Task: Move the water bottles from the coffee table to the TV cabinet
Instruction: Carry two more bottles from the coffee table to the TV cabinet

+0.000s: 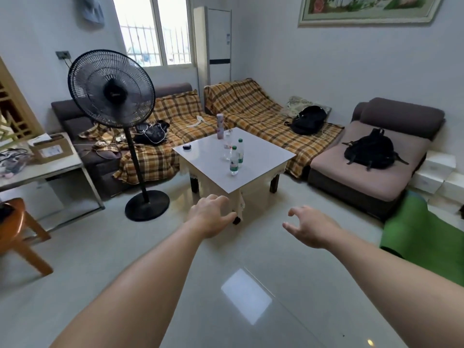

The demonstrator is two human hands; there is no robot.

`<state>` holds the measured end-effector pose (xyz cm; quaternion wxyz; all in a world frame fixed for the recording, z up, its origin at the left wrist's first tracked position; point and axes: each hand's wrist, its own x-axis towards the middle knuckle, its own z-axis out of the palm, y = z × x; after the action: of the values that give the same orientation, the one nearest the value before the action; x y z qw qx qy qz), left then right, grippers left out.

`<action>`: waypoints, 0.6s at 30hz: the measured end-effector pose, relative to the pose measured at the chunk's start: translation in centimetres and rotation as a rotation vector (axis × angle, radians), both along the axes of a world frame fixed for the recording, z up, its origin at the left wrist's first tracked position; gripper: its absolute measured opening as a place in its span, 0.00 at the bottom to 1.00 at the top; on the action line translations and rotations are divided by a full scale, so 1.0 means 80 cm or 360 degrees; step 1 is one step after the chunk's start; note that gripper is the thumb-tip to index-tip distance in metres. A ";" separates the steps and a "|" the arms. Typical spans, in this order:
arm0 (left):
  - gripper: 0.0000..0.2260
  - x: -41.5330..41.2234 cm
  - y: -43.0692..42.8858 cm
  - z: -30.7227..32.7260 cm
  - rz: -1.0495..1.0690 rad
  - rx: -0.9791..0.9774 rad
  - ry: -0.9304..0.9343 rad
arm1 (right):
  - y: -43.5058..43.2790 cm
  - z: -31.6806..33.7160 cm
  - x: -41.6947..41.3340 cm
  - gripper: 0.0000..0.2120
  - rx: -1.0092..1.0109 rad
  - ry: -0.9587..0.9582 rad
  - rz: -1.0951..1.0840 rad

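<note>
A white coffee table [261,156] stands in the middle of the room. On it stand three clear water bottles: the nearest green-capped bottle [233,160], a second green-capped bottle [240,151] behind it, and a white-capped bottle [228,146] further back. A taller pink bottle [220,126] stands at the table's far corner. My left hand [212,217] and my right hand [310,226] reach forward over the floor, short of the table's near corner. Both hold nothing, and their fingers are curled but apart. The TV cabinet is out of view.
A black standing fan [111,87] rises left of the table, its round base [147,205] on the floor. Plaid-covered sofas [253,109] wrap behind the table, with black backpacks [370,150] on them. A small dark object [187,146] lies on the table. A wooden stool [18,231] stands far left, a green mat [426,234] right.
</note>
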<state>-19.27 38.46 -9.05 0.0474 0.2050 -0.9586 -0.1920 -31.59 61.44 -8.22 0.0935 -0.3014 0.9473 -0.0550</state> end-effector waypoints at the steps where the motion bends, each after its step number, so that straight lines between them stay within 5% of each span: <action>1: 0.22 -0.011 -0.007 -0.007 -0.0015 -0.0003 -0.0017 | -0.013 -0.007 -0.012 0.24 0.0016 -0.0020 0.0019; 18: 0.22 -0.305 -0.156 0.001 -0.0055 -0.0128 -0.0097 | -0.203 -0.012 -0.318 0.23 -0.0035 -0.0239 0.0173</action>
<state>-43.64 25.94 -8.96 0.0230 0.1921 -0.9699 -0.1477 -57.02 45.17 -9.21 0.1637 -0.3484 0.9192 -0.0826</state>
